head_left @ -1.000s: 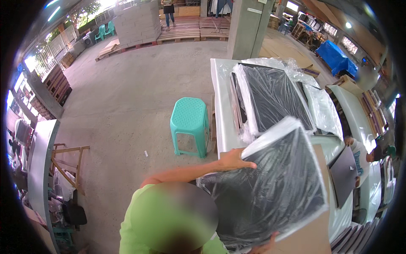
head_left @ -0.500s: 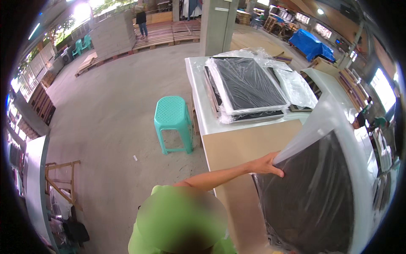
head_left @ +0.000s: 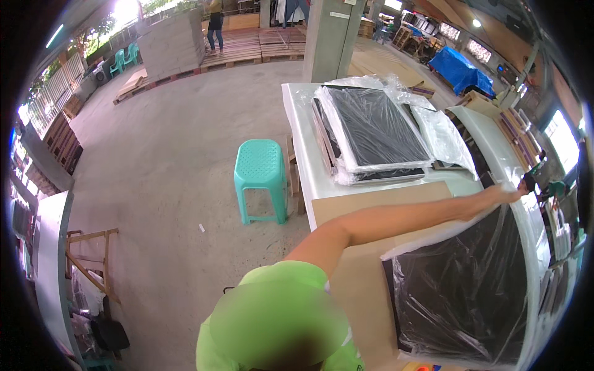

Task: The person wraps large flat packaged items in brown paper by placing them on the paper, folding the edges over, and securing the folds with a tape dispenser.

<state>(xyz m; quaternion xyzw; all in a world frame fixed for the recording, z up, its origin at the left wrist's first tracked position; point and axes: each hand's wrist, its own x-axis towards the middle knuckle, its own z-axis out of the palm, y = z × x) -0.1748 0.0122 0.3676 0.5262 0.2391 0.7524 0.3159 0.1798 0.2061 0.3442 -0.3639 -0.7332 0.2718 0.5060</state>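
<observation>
My left arm reaches across the table to the right. At its end my left hand (head_left: 504, 193) is closed at the far right edge of a clear plastic film (head_left: 433, 244), its fingers small and smeared. Beneath the film lies a dark flat rectangular panel (head_left: 458, 297), near the table's front. A sheet of brown cardboard (head_left: 359, 272) is under and beside it. Farther back, a stack of dark panels with pale borders (head_left: 387, 127) is wrapped in plastic. My right hand does not show.
A turquoise stool (head_left: 260, 164) stands left of the white table (head_left: 297, 123). Behind the table rises a grey pillar (head_left: 334, 43). More wrapped material (head_left: 442, 136) lies right of the stack. A person (head_left: 215, 28) stands near wooden pallets (head_left: 232, 52). Another head (head_left: 526, 183) appears beyond my hand.
My left hand has moved right and away, from the film's left part to its far right edge. The raised film has come down over the panel. The view has shifted slightly left.
</observation>
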